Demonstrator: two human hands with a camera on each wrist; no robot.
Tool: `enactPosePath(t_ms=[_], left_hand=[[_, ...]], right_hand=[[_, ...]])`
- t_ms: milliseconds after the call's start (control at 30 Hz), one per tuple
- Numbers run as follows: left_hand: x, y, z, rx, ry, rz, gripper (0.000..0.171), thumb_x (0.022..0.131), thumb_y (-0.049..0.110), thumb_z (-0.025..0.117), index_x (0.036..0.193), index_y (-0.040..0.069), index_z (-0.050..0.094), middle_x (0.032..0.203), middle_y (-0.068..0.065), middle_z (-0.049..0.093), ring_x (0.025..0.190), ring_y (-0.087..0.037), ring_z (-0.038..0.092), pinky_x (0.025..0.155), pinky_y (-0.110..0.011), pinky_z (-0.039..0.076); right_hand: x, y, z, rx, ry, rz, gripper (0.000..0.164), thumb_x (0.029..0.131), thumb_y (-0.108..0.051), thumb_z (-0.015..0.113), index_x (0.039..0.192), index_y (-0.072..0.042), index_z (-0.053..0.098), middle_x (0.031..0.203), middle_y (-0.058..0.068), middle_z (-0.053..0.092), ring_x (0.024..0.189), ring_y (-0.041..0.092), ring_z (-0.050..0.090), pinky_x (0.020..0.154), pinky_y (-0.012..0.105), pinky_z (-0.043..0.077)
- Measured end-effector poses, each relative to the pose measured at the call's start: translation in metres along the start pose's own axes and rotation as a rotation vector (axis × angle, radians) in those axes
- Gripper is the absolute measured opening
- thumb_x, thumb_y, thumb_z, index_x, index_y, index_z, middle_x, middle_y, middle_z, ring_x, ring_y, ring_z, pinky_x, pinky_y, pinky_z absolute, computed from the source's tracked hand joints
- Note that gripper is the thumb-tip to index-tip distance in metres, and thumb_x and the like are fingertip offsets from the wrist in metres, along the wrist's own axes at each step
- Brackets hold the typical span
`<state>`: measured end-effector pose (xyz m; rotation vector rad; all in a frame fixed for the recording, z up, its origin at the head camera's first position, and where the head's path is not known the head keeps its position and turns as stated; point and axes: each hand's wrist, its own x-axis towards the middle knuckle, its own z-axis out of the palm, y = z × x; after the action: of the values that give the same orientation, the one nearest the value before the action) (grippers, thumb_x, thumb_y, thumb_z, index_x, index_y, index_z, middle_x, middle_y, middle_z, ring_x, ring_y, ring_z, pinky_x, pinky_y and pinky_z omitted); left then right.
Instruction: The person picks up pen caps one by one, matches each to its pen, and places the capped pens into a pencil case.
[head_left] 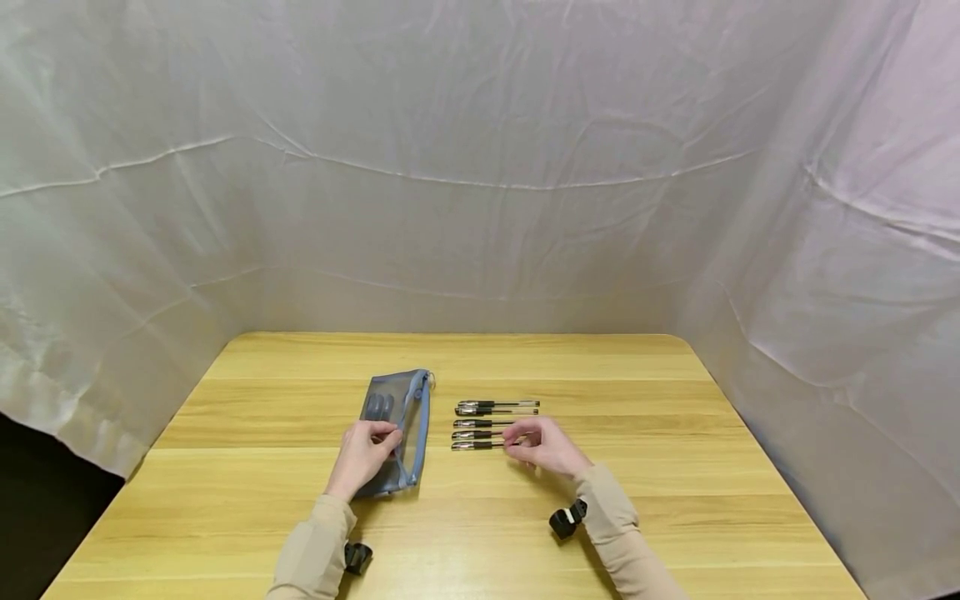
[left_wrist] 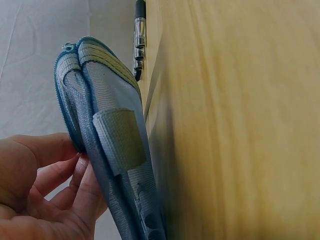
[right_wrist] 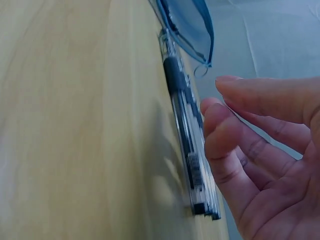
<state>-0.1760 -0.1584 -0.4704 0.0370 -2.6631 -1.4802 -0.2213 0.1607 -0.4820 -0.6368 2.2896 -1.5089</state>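
Note:
My left hand (head_left: 362, 454) pinches the zippered edge of a blue mesh pencil pouch (head_left: 386, 387), whose mouth gapes on its right side. Dark rounded shapes (head_left: 379, 407) show through the mesh. In the left wrist view, thumb and fingertips meet at the zipper edge of the pouch (left_wrist: 120, 140). Right of it, several black-gripped clear pens (head_left: 471, 446) lie side by side on the table. Over their right ends hovers my right hand (head_left: 547, 448), fingers loosely bent. The right wrist view shows nothing between its thumb and fingers, with the nearest pen (right_wrist: 184, 125) just beyond the fingertips.
The wooden table (head_left: 660, 517) has rounded far corners. A pale cloth (head_left: 480, 225) hangs behind it and along both sides. Small black cameras (head_left: 567, 519) are strapped at the wrists. A small ring (right_wrist: 201, 71) hangs from the pouch's far zipper end.

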Motion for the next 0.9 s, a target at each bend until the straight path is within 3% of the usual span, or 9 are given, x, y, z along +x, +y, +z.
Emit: enactPosePath(t_ms=[233, 433, 900], left_hand=[[-0.0005, 0.001, -0.0002, -0.003, 0.001, 0.0, 0.019, 0.093, 0.003, 0.067, 0.107, -0.008, 0.073, 0.085, -0.015, 0.074, 0.066, -0.016, 0.069, 0.061, -0.024, 0.06], [-0.0002, 0.0001, -0.0005, 0.001, 0.001, 0.002, 0.019, 0.093, 0.003, 0.067, 0.107, -0.008, 0.073, 0.085, -0.015, 0.074, 0.066, -0.017, 0.069, 0.061, -0.023, 0.06], [0.0001, -0.0006, 0.0, -0.006, 0.0, 0.007, 0.019, 0.092, 0.003, 0.067, 0.106, -0.009, 0.073, 0.085, -0.016, 0.074, 0.066, -0.017, 0.069, 0.062, -0.025, 0.061]], right_hand=[[-0.0005, 0.0037, -0.0017, -0.121, 0.066, 0.034, 0.024, 0.086, -0.002, 0.073, 0.109, 0.001, 0.071, 0.106, 0.019, 0.073, 0.071, 0.01, 0.06, 0.056, 0.018, 0.051], [-0.0008, 0.0033, -0.0015, -0.228, 0.104, 0.002, 0.023, 0.081, 0.004, 0.075, 0.104, -0.001, 0.074, 0.104, 0.016, 0.073, 0.074, 0.01, 0.06, 0.064, 0.018, 0.051], [0.0025, 0.0054, 0.0023, -0.331, 0.173, 0.029, 0.02, 0.079, 0.005, 0.076, 0.096, -0.006, 0.076, 0.103, 0.013, 0.074, 0.067, 0.01, 0.054, 0.056, 0.018, 0.046]])
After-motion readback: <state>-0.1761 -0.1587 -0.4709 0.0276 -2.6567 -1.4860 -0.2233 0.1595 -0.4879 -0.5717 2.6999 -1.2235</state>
